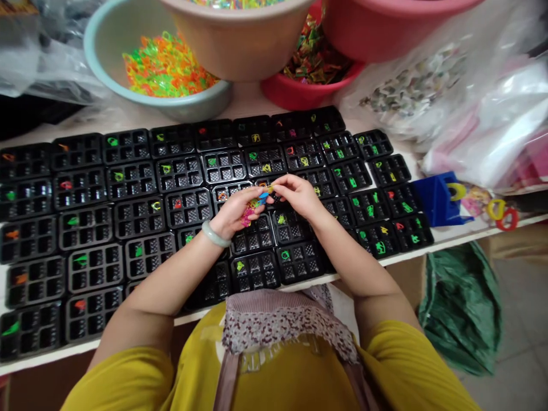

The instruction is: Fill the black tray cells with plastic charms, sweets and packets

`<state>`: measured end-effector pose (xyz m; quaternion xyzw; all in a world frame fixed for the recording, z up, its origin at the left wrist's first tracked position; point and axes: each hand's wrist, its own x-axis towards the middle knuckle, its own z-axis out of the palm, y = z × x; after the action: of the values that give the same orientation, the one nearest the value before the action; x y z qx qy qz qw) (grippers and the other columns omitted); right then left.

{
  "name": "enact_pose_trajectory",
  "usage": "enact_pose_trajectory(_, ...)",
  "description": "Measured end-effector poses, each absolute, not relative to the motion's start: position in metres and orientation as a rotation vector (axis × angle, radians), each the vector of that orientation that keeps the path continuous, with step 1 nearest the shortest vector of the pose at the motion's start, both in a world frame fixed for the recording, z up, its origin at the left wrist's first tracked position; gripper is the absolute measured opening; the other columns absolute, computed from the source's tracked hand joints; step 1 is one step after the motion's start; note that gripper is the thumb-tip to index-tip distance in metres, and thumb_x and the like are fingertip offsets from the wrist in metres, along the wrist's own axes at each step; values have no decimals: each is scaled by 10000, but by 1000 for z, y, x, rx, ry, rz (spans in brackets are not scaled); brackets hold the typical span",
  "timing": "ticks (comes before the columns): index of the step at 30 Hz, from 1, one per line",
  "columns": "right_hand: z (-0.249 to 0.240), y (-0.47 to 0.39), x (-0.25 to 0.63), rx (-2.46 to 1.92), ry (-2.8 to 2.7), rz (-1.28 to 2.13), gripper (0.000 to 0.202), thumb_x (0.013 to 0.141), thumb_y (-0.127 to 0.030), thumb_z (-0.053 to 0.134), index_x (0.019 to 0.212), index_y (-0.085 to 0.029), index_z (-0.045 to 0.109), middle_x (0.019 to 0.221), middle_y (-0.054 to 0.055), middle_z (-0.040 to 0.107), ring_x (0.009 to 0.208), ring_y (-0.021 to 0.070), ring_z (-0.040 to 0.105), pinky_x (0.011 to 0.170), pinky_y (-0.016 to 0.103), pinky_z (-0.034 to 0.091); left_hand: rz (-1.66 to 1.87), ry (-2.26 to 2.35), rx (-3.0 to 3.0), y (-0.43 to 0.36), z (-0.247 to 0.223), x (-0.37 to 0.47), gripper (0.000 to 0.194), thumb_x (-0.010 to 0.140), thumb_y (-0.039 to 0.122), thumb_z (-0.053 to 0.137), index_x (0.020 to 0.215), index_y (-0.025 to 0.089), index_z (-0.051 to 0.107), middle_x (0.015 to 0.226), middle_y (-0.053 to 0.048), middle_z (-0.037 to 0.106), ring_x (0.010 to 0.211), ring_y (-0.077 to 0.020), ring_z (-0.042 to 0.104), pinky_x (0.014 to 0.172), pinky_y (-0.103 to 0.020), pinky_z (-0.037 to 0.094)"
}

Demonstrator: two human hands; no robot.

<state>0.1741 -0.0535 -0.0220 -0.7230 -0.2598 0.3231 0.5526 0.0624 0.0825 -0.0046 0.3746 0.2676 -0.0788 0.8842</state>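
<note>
My left hand (240, 210), with a pale bangle at its wrist, is closed around several small coloured plastic pieces (248, 214), pink, blue and yellow. Close beside it, my right hand (297, 194) pinches a small yellow piece (270, 188) at the left fingertips. Both hands are above rows of black compartment trays (225, 165). Many trays hold a small green, orange, red or yellow piece in a corner compartment; those on the right hold a second piece as well. My forearms cover some of the front trays.
Behind the trays stand a light blue basin (158, 105) of bright plastic pieces, a beige basin (240, 57) and red basins (295, 94). Clear plastic bags (483, 114) lie at right, near a blue holder (439, 200). A green sack (460, 308) is below the table edge.
</note>
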Motion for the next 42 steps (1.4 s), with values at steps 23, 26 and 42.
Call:
enact_pose_trajectory(23,-14,-69,158,-1816,-904,568,99,842,-266,606,814,-190,662,769,-3,646,720,145,583,716,287,460,-176,506,900,65,-10,35,319,762,398,712,882,132,582,742,-34,627,403,-15,381,319,-125,189)
enact_pose_trajectory(26,-17,-69,192,-1977,-864,310,96,842,-257,605,802,-192,662,838,15,655,784,163,581,764,305,455,-137,525,854,71,-12,34,285,763,349,707,883,114,600,770,-44,636,416,-16,379,317,-122,206)
enact_pose_trajectory(42,-10,-79,167,-2020,-1133,233,112,895,-241,572,906,-209,678,929,45,670,915,195,617,853,358,496,-57,655,558,77,-11,38,191,889,206,493,774,98,600,617,-5,542,384,-20,342,303,-117,211)
